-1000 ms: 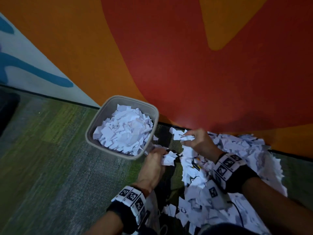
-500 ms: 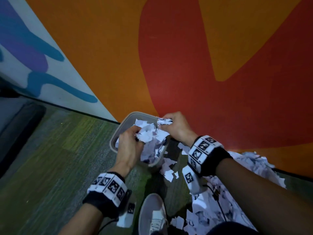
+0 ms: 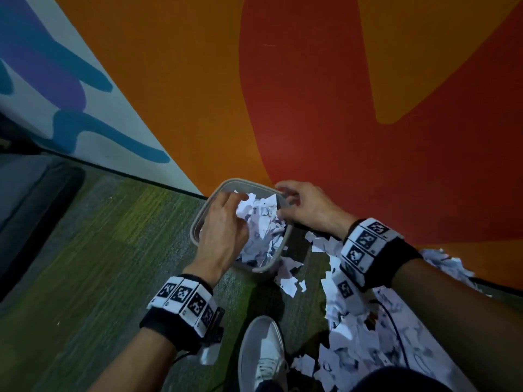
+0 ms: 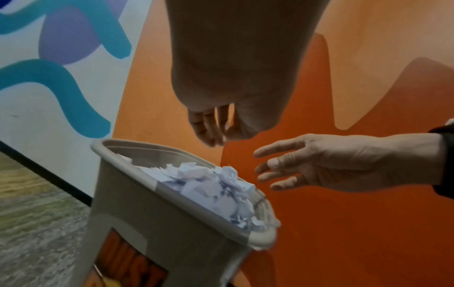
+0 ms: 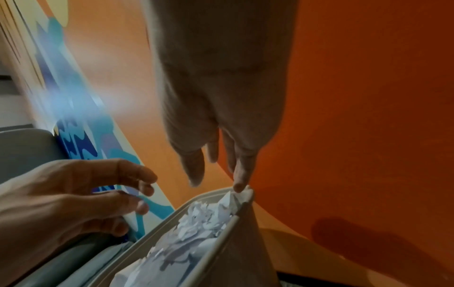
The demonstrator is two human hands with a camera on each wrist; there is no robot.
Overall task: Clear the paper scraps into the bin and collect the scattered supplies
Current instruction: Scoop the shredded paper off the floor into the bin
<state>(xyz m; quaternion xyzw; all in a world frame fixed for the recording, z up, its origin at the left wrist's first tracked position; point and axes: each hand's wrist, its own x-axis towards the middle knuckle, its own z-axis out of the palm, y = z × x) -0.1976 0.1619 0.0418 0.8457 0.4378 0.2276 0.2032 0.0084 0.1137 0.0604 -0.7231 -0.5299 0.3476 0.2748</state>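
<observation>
Paper scraps (image 3: 261,230) are heaped in the grey bin (image 3: 205,213), which stands on the carpet just beside the painted wall, and the heap reaches its rim. A far larger drift of scraps (image 3: 368,329) lies on the floor at the right, along the wall's foot, with loose pieces (image 3: 291,278) just beside the bin's base.

Both hands hover over the bin. The left hand (image 3: 223,233) hangs above the near-left side, its fingers (image 4: 209,126) drooping, loosely together and holding nothing that I can make out. The right hand (image 3: 308,210) is over the far-right rim with its fingers (image 4: 277,147) spread and relaxed (one fingertip seems to brush a scrap at the rim, seen from the right wrist).

The chief risk, as I judge it, is overflow: the bin looks nearly full, so further handfuls may slide off the mound and land back on the carpet. Pressing the heap down could tip the light bin, or push pieces over the edge. A grey shoe (image 3: 261,352) stands near the floor scraps and may scatter or trample them. No other supplies are visible.
</observation>
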